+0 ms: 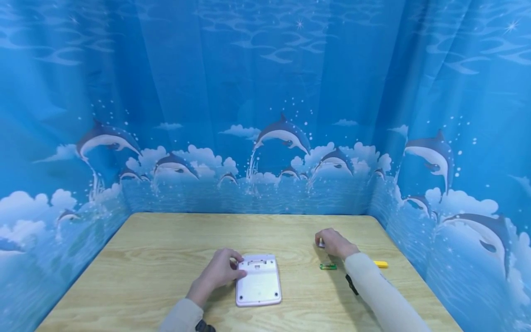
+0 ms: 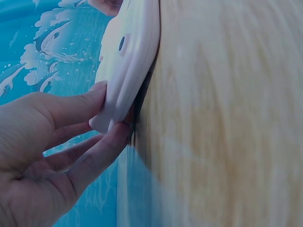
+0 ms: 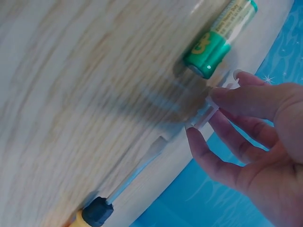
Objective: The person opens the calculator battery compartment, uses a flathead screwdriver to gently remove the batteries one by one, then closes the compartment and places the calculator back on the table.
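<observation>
My left hand [image 1: 221, 269] pinches the left edge of a flat whitish-pink device [image 1: 258, 288], which looks like a calculator lying face down. An uncovered battery slot [image 1: 257, 262] shows near its far end, with small dark dots at its corners. In the left wrist view, the thumb rests on top of the device [image 2: 125, 66] and the fingers reach under its edge. Farther right, my right hand [image 1: 335, 242] pinches a small whitish plastic cover [image 3: 206, 116] at the table surface. A green battery [image 1: 328, 266] lies just nearer than that hand.
A screwdriver [image 3: 97, 211] with a yellow handle [image 1: 380, 264] lies right of the battery, partly hidden by the right forearm in the head view. Everything is on a wood-grain table [image 1: 174, 240]. Blue dolphin-print curtains [image 1: 269, 92] stand around its back and sides.
</observation>
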A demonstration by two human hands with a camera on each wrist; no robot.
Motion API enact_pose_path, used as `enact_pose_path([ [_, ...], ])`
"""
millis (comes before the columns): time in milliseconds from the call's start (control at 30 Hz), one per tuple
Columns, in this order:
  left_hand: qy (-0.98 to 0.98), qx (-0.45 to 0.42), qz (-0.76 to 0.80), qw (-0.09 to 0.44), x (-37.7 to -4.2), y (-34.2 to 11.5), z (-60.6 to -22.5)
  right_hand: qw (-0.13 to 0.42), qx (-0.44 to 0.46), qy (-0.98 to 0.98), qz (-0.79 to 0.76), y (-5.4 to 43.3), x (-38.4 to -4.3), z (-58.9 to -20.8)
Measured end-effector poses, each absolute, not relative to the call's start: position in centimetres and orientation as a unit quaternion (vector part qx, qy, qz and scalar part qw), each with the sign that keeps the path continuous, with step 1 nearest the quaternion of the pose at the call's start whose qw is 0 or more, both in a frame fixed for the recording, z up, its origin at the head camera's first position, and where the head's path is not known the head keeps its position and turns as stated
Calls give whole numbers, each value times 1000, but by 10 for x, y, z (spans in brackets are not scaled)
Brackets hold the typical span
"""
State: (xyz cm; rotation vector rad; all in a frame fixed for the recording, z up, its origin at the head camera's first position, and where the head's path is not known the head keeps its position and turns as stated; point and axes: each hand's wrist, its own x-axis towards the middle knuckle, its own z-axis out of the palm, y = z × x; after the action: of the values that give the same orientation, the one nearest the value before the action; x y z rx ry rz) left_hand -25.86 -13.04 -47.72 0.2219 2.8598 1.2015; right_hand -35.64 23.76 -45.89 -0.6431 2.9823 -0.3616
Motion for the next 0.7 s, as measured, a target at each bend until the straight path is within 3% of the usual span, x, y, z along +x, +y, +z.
enact_pose_path([
  [700, 920, 69, 386, 15, -257, -129, -476, 71, -231, 959, -147, 197, -337, -432],
])
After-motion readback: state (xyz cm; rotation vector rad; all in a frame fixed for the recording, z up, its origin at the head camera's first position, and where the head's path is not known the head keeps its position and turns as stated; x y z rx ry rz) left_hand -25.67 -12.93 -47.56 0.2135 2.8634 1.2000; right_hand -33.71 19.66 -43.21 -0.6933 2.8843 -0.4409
